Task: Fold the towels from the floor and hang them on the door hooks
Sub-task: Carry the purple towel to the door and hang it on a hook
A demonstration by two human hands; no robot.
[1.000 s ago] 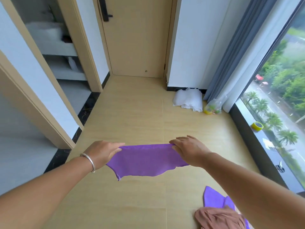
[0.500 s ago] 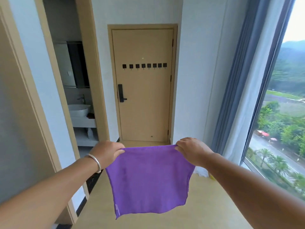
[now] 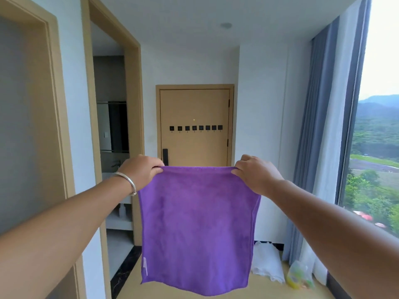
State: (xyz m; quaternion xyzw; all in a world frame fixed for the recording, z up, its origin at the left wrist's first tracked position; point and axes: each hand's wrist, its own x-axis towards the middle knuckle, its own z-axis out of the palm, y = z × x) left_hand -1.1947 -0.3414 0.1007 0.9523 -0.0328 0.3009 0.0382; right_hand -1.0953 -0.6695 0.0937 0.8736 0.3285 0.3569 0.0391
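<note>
A purple towel (image 3: 197, 225) hangs flat in front of me, stretched by its top edge. My left hand (image 3: 140, 172) pinches the top left corner; a silver bangle sits on that wrist. My right hand (image 3: 255, 172) pinches the top right corner. Straight ahead, at the end of the hallway, stands a wooden door (image 3: 194, 104) with a row of several black hooks (image 3: 195, 127) across it, all bare. The towel hides the door's lower part.
An open bathroom doorway (image 3: 112, 137) is on the left. A white cloth bundle (image 3: 267, 262) and a plastic bag (image 3: 299, 275) lie on the floor at the right, below grey curtains (image 3: 323, 126) and a tall window (image 3: 380, 126).
I have raised the towel from floor level to chest height and it now hangs fully open. My view has tilted up from the floor to the door and ceiling.
</note>
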